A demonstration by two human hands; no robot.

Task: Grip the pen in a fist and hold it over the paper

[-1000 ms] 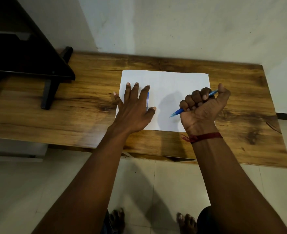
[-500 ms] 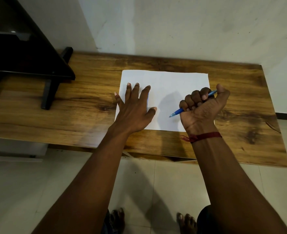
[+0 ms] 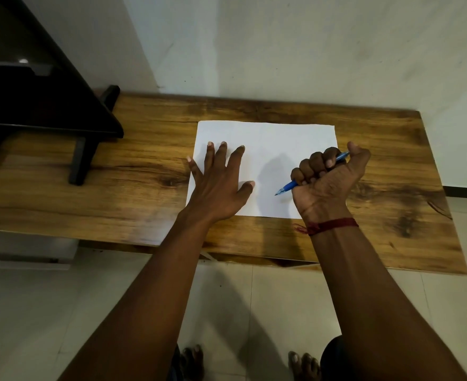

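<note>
A white sheet of paper lies flat on a wooden table. My left hand rests flat on the sheet's left part, fingers straight and spread. My right hand grips a blue pen in a fist over the sheet's right edge; the pen's tip points down-left just above the paper. A red thread is tied round my right wrist.
A dark stand with black legs occupies the table's left end. A pale wall runs behind the table. Tiled floor lies below, with my bare feet near the table's front edge.
A blue object that showed beside my left index finger one second ago is hidden now. Both hands keep nearly the same place.
</note>
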